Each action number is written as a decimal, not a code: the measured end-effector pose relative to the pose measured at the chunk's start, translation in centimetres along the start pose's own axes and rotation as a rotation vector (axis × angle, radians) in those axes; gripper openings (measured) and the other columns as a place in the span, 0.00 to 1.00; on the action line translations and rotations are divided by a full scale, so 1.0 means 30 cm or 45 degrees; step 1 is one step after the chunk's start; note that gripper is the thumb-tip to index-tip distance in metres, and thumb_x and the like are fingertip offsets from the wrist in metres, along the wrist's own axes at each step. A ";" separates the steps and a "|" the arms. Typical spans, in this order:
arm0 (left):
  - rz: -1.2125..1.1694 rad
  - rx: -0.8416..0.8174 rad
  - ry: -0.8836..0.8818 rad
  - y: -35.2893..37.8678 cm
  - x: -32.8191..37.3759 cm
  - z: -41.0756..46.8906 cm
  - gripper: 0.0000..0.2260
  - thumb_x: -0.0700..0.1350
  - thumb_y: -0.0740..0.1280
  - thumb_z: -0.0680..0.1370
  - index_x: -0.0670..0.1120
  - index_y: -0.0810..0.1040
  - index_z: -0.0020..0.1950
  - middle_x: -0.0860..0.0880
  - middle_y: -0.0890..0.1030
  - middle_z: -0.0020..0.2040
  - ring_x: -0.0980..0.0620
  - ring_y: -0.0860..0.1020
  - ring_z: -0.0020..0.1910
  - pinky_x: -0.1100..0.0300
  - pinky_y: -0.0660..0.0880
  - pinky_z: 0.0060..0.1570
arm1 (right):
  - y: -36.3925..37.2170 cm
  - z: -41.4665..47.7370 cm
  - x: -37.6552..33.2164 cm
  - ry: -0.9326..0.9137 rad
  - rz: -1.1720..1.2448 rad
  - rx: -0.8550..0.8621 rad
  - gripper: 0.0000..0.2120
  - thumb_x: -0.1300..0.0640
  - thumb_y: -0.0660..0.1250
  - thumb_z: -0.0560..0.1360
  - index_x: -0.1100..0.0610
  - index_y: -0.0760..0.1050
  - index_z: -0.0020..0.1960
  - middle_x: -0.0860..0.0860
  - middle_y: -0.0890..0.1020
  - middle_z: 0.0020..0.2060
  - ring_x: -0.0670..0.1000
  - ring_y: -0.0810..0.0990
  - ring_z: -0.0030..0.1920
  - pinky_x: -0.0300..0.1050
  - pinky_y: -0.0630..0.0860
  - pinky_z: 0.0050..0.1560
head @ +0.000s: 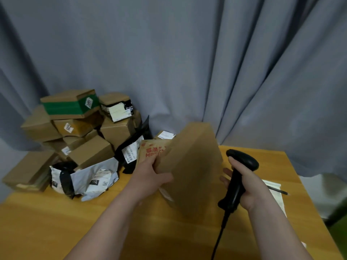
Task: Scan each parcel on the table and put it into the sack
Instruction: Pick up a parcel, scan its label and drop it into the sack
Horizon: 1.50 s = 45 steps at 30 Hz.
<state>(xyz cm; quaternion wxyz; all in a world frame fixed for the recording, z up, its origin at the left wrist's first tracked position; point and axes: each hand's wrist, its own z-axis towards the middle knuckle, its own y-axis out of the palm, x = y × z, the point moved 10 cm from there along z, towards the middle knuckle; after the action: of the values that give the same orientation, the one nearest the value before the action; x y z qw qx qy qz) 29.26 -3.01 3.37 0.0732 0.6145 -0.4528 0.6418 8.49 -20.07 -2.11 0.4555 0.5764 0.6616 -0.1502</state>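
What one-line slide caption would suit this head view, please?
Left hand tilts a cardboard parcel while right hand holds the scanner.

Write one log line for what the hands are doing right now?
left hand: holds brown box tilted | right hand: grips black scanner | label: not visible | pile: waiting | sack: unseen

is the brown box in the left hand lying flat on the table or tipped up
Tipped up. The brown box stands on edge, tilted, gripped at its side by the left hand; whether its lower edge touches the table is unclear.
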 end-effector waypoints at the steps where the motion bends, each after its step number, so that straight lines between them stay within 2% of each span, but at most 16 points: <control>1: 0.105 0.009 0.051 -0.021 0.002 -0.008 0.38 0.47 0.75 0.68 0.51 0.64 0.75 0.53 0.69 0.56 0.51 0.70 0.57 0.59 0.72 0.50 | 0.020 -0.011 0.001 -0.010 0.003 -0.006 0.11 0.51 0.75 0.70 0.55 0.78 0.47 0.57 0.82 0.52 0.62 0.80 0.57 0.53 0.77 0.58; 7: 0.407 0.018 0.258 -0.147 -0.011 -0.080 0.39 0.43 0.77 0.64 0.53 0.64 0.72 0.53 0.65 0.60 0.53 0.68 0.56 0.62 0.70 0.48 | 0.134 -0.080 0.016 -0.057 0.074 -0.054 0.11 0.50 0.73 0.71 0.54 0.78 0.49 0.55 0.80 0.51 0.59 0.78 0.58 0.53 0.75 0.62; 9: 0.450 0.030 0.355 -0.190 -0.011 -0.107 0.39 0.41 0.77 0.63 0.55 0.64 0.71 0.56 0.64 0.62 0.54 0.68 0.57 0.68 0.68 0.46 | 0.153 -0.099 0.020 -0.067 0.115 -0.048 0.13 0.49 0.74 0.71 0.55 0.78 0.51 0.56 0.80 0.55 0.57 0.79 0.55 0.54 0.74 0.64; 11: 0.476 0.054 0.449 -0.232 -0.010 -0.138 0.39 0.39 0.77 0.64 0.59 0.64 0.69 0.59 0.60 0.63 0.57 0.65 0.57 0.76 0.64 0.44 | 0.176 -0.124 0.026 -0.047 0.147 -0.060 0.15 0.49 0.73 0.71 0.57 0.78 0.51 0.56 0.83 0.51 0.58 0.81 0.53 0.55 0.73 0.65; 13: 0.454 0.088 0.489 -0.272 -0.022 -0.164 0.39 0.36 0.76 0.66 0.64 0.62 0.67 0.59 0.56 0.63 0.58 0.63 0.57 0.80 0.62 0.42 | 0.199 -0.148 0.040 -0.009 0.125 -0.074 0.19 0.47 0.74 0.70 0.59 0.79 0.54 0.55 0.83 0.44 0.57 0.82 0.47 0.56 0.74 0.64; 15: 0.441 0.132 0.518 -0.306 -0.036 -0.184 0.39 0.34 0.74 0.67 0.69 0.60 0.62 0.58 0.54 0.66 0.56 0.62 0.58 0.82 0.62 0.43 | 0.228 -0.177 0.055 0.012 0.065 -0.099 0.30 0.43 0.78 0.63 0.59 0.79 0.57 0.55 0.83 0.48 0.57 0.81 0.48 0.59 0.73 0.63; 18: 0.475 0.179 0.526 -0.341 -0.056 -0.209 0.39 0.31 0.72 0.68 0.70 0.60 0.59 0.57 0.45 0.75 0.48 0.62 0.68 0.74 0.65 0.56 | 0.249 -0.194 0.082 0.021 -0.012 -0.116 0.42 0.40 0.82 0.51 0.58 0.80 0.60 0.56 0.82 0.56 0.58 0.80 0.58 0.60 0.71 0.65; 20: 0.543 0.210 0.526 -0.361 -0.065 -0.224 0.40 0.31 0.72 0.69 0.71 0.59 0.60 0.56 0.41 0.76 0.44 0.59 0.74 0.63 0.68 0.62 | 0.276 -0.215 0.099 0.053 -0.064 -0.173 0.35 0.41 0.79 0.56 0.58 0.81 0.58 0.57 0.82 0.52 0.59 0.80 0.55 0.58 0.72 0.65; 23: 0.524 0.206 0.547 -0.381 -0.073 -0.246 0.40 0.34 0.74 0.69 0.72 0.59 0.62 0.57 0.41 0.76 0.43 0.56 0.76 0.56 0.67 0.67 | 0.297 -0.229 0.129 0.095 -0.132 -0.253 0.28 0.44 0.78 0.59 0.59 0.82 0.54 0.58 0.83 0.47 0.59 0.81 0.50 0.54 0.76 0.58; 27: 0.224 0.142 0.444 -0.394 -0.106 -0.254 0.32 0.52 0.78 0.64 0.71 0.64 0.59 0.54 0.51 0.76 0.46 0.59 0.73 0.50 0.68 0.67 | 0.316 -0.252 0.141 0.078 -0.152 -0.269 0.14 0.48 0.72 0.68 0.58 0.81 0.47 0.57 0.82 0.39 0.58 0.80 0.40 0.50 0.76 0.44; 29: -0.180 0.204 0.349 -0.421 -0.124 -0.253 0.28 0.61 0.74 0.67 0.69 0.66 0.62 0.56 0.61 0.69 0.49 0.66 0.67 0.47 0.71 0.64 | 0.325 -0.260 0.142 0.062 -0.132 -0.280 0.11 0.50 0.69 0.72 0.58 0.80 0.45 0.56 0.81 0.38 0.57 0.79 0.39 0.50 0.76 0.42; 32: -0.853 0.356 0.044 -0.445 -0.208 -0.230 0.30 0.49 0.69 0.76 0.60 0.59 0.74 0.55 0.65 0.64 0.47 0.70 0.62 0.49 0.74 0.58 | 0.340 -0.272 0.141 0.012 -0.111 -0.290 0.09 0.53 0.69 0.73 0.58 0.80 0.47 0.56 0.83 0.36 0.56 0.80 0.40 0.50 0.75 0.42; 35: -1.357 0.283 -0.314 -0.364 -0.281 -0.222 0.31 0.46 0.72 0.74 0.50 0.62 0.73 0.49 0.70 0.67 0.42 0.73 0.63 0.48 0.77 0.55 | 0.360 -0.278 0.146 -0.076 -0.112 -0.290 0.22 0.53 0.75 0.63 0.60 0.80 0.54 0.58 0.81 0.42 0.59 0.78 0.45 0.51 0.74 0.50; 37: -1.473 0.196 -0.430 -0.312 -0.285 -0.235 0.22 0.45 0.72 0.74 0.49 0.68 0.65 0.45 0.76 0.60 0.41 0.77 0.56 0.46 0.78 0.47 | 0.380 -0.288 0.144 -0.144 -0.129 -0.306 0.25 0.55 0.78 0.59 0.60 0.80 0.55 0.60 0.79 0.45 0.59 0.75 0.48 0.54 0.72 0.52; 41: -1.605 0.154 -0.518 -0.277 -0.275 -0.262 0.08 0.41 0.70 0.76 0.45 0.71 0.49 0.43 0.75 0.50 0.40 0.76 0.48 0.40 0.77 0.52 | 0.403 -0.310 0.121 -0.264 -0.197 -0.324 0.18 0.54 0.76 0.64 0.56 0.80 0.52 0.54 0.83 0.43 0.55 0.79 0.41 0.47 0.74 0.43; 45: -1.608 0.300 -0.483 -0.344 -0.310 -0.256 0.07 0.38 0.68 0.76 0.42 0.72 0.52 0.43 0.76 0.50 0.41 0.77 0.49 0.44 0.78 0.48 | 0.394 -0.310 0.093 -0.321 -0.290 -0.254 0.10 0.59 0.73 0.71 0.56 0.76 0.51 0.52 0.80 0.41 0.51 0.78 0.39 0.44 0.71 0.38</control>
<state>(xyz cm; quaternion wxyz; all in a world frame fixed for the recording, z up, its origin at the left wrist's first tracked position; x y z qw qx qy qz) 32.61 12.43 1.77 0.2865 0.8677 0.0620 0.4015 15.36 -8.14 4.61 0.5697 0.4264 0.6719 -0.2053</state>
